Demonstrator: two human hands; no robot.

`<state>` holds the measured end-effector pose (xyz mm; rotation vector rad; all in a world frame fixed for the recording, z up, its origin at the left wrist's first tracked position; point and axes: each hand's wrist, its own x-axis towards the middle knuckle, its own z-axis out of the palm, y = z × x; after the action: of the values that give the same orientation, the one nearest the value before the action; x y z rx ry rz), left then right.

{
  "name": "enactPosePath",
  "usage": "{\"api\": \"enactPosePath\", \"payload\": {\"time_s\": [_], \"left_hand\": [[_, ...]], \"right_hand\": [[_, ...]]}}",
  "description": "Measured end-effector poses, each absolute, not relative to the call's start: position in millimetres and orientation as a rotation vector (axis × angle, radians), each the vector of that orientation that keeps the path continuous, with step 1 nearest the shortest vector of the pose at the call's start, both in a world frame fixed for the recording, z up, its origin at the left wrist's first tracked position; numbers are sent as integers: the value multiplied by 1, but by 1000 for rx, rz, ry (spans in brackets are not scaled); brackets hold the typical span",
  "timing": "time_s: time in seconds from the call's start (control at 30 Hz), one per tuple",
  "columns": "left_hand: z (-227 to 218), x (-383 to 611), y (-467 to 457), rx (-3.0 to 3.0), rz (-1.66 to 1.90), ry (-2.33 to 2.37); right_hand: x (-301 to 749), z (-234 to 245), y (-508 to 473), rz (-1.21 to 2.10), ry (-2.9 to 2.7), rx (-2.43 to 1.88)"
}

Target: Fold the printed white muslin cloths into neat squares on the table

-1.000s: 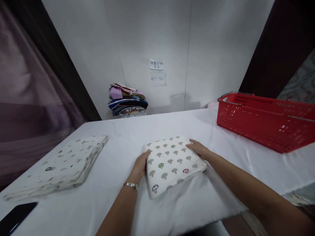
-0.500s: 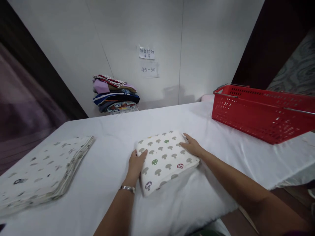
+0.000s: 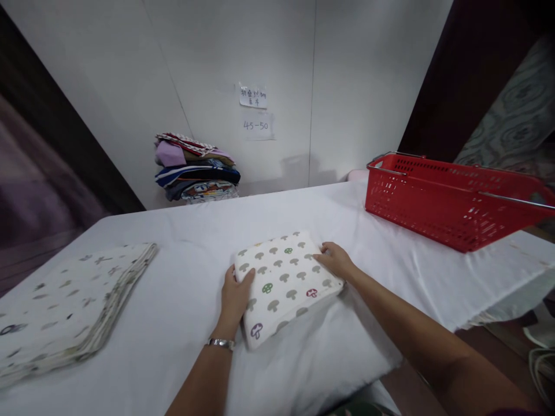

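Observation:
A folded white cloth [image 3: 286, 280] printed with grey, green, red and purple mushrooms lies at the near edge of the table. My left hand [image 3: 236, 294] grips its left side, thumb on top and the other fingers down along the edge. On the opposite side, my right hand [image 3: 337, 263] holds the right edge, its thumb on the upper face and its fingers bent around the side. The undersides of the fingers are partly hidden. To the left lies another folded white cloth [image 3: 82, 294] with small leaf-like and dark prints, apart from my hands.
A red plastic basket [image 3: 416, 199] with metal handles stands on the right of the white-covered table [image 3: 186, 300]. Beyond the far edge is a stack of folded fabrics [image 3: 197, 167]. Two handwritten paper notes [image 3: 259, 126] hang on the wall. The table's front edge drops away at lower right.
My view has turned slightly right, so everything sits a little farther left. Both hands stay on the mushroom cloth; the right fingers look a bit more curled at its edge.

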<state>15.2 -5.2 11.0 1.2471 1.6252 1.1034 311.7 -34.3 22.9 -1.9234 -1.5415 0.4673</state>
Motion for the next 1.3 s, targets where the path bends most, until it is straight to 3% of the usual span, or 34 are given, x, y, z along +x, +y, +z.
{"api": "enactPosePath", "payload": {"time_s": [1.3], "left_hand": [[16,17,-8,1304,1054,1685]], "right_hand": [[313,25,-13,504,-1491,-2043]]}}
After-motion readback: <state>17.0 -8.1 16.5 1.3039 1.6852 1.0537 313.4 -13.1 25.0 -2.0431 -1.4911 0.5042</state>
